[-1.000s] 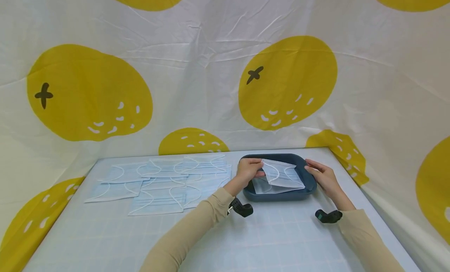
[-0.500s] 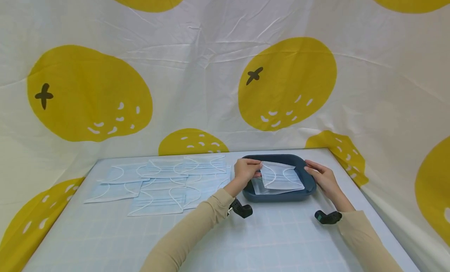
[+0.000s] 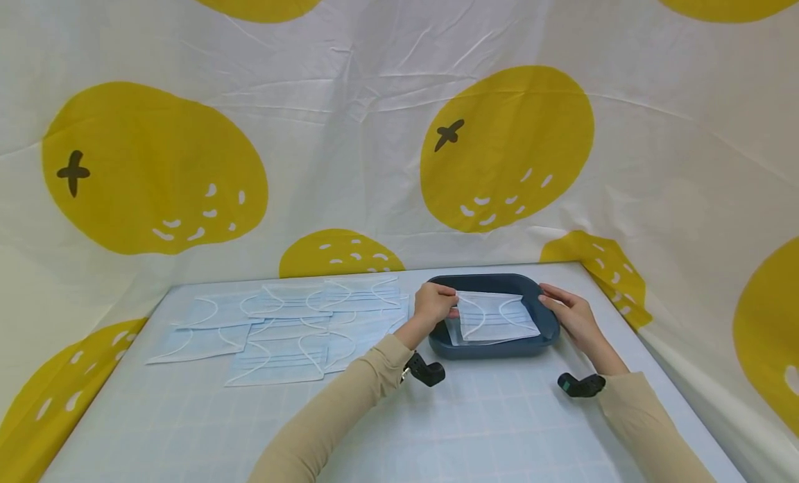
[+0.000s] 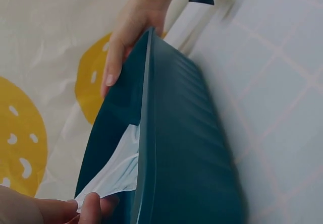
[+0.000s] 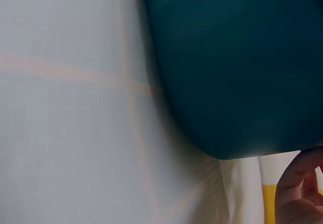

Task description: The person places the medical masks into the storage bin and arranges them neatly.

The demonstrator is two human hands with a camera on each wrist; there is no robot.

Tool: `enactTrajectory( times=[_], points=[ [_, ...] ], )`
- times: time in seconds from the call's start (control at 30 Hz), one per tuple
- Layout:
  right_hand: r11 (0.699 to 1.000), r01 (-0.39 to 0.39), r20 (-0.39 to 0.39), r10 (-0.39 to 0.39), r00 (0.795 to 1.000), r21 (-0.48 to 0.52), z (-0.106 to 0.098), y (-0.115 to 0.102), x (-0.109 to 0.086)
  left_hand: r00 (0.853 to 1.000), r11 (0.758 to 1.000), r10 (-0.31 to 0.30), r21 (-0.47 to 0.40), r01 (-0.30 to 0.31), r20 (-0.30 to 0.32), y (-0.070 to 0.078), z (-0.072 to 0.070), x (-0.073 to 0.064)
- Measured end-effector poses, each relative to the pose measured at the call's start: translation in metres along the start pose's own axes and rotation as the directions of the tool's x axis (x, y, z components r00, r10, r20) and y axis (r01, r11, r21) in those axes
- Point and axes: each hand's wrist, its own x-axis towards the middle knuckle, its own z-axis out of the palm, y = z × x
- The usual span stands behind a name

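My left hand (image 3: 433, 304) pinches the left edge of a pale blue face mask (image 3: 499, 318) with white ear loops. This mask lies low inside a dark blue plastic tray (image 3: 493, 350), over at least one other mask. In the left wrist view, thumb and finger meet on a corner of the mask (image 4: 113, 176) within the tray's walls. My right hand (image 3: 574, 318) holds the tray's right end by its rim. The right wrist view has the tray's outer wall (image 5: 237, 72) with curled fingers (image 5: 298, 183) against its edge; the fingertips are partly hidden.
Several face masks (image 3: 281, 358) lie flat and overlapping on the left of the table (image 3: 487, 427), which has a pale checked cover. Behind it hangs a white curtain (image 3: 349, 157) with yellow fruit prints. Each wrist wears a black camera mount (image 3: 426, 369).
The left hand has moved slightly left and down, bringing the mask from a tilt to nearly flat in the tray. The right hand stays at the tray's end.
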Motion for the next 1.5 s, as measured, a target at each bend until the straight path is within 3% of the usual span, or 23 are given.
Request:
enactTrajectory(
  times=[0.17, 0.37, 0.67, 0.83, 1.0, 1.17, 1.5],
  points=[
    [1.0, 0.005, -0.007, -0.005, 1.0, -0.006, -0.001, 0.001, 0.0, 0.999, 0.998, -0.03, 0.056, 0.028, 0.031, 0.001, -0.002, 0.001],
    [1.0, 0.017, -0.009, -0.017, 1.0, -0.016, 0.0, 0.0, -0.001, 0.998, 0.992, -0.023, 0.122, 0.015, 0.062, 0.001, -0.005, 0.0],
    [1.0, 0.008, -0.015, -0.009, 1.0, -0.016, 0.0, 0.004, 0.001, 0.996, 0.991, -0.008, 0.132, -0.004, 0.09, 0.0, -0.012, -0.001],
    [1.0, -0.005, -0.017, 0.005, 1.0, -0.002, 0.003, 0.004, 0.001, 0.998, 0.999, 0.027, -0.022, -0.025, 0.063, -0.005, -0.02, -0.002],
    [0.999, -0.027, -0.037, 0.028, 0.999, 0.017, 0.005, 0.002, 0.001, 0.997, 0.982, 0.045, -0.185, -0.034, 0.055, -0.008, -0.026, -0.005],
    [1.0, -0.027, -0.042, 0.027, 0.999, 0.013, 0.006, 0.0, 0.0, 0.995, 0.966, 0.041, -0.257, -0.018, 0.087, -0.009, -0.032, -0.01],
    [1.0, -0.013, -0.032, 0.012, 0.999, -0.019, 0.002, -0.004, -0.002, 0.992, 0.95, 0.02, -0.313, 0.021, 0.127, -0.018, -0.049, -0.015]
  ],
)
